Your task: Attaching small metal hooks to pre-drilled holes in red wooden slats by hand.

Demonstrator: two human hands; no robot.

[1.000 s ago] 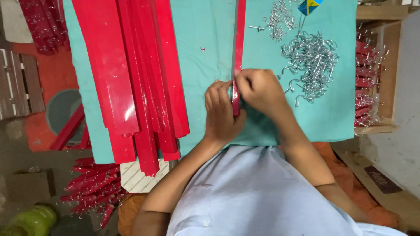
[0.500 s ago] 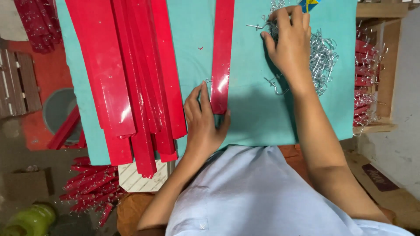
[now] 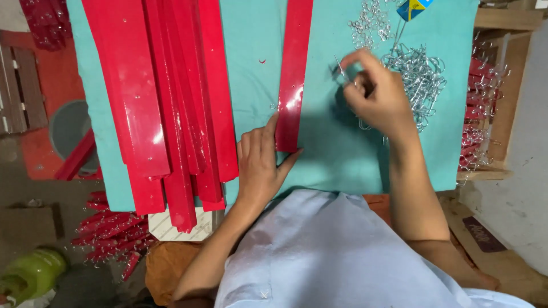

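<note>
I read the scene from the head camera as follows. The left hand (image 3: 260, 165) lies flat on the teal cloth-covered table (image 3: 337, 154), fingers pressed together and extended, the thumb spread away; the fingertips touch the near end of a single glossy red flat strip (image 3: 294, 74), which lies lengthwise and apart from the rest. The right hand (image 3: 377, 94) is raised just beside the heap of small silver wire hooks (image 3: 419, 77); its thumb and forefinger pinch one thin silver wire hook (image 3: 341, 69), the other fingers curled.

Progress, as I judge it: one hook is picked and held clear of the strip, not yet touching it; I see no hook fitted on the near end of this strip, so the fitting on this piece appears not done. The large stack of glossy red flat strips (image 3: 165, 97) to the left lies overlapped; whether those pieces are finished or waiting I cannot tell. Bundles of red pieces (image 3: 108, 234) lie on the floor below the table; their state is also unclear.
</note>
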